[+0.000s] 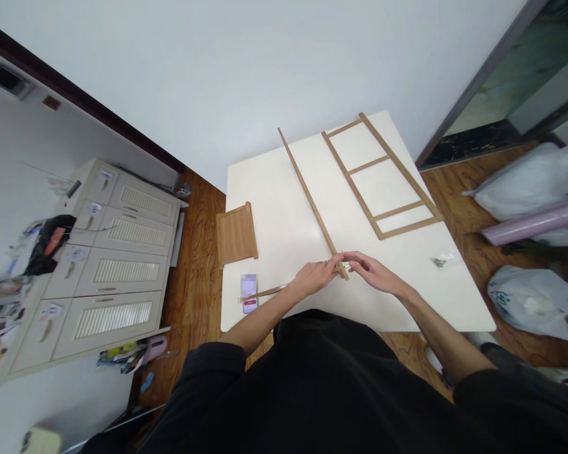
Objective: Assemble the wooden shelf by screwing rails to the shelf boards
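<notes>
At the near edge of the white table (284, 236), a person's left hand (316, 275) grips the lower end of a long wooden strip (307, 193); the right hand (372, 272) curls its fingers at the same end, though whether they are closed on it cannot be told. The strip slants toward the table's far side, and a slip at its held end could swing it, perhaps into the wall (284, 69). A shorter strip (267, 292) crosses the phone (249, 296) at the table's near-left corner; a careless forearm could scrape the screen. Jutting slightly over the table's left edge, the panel (236, 234) might fall if bumped. Counted: two hands, two strips, one phone, small fittings (439, 261) too tiny to number near the table's right edge, one panel and, farther back, one frame (353, 178) with two rails and four crosspieces.
</notes>
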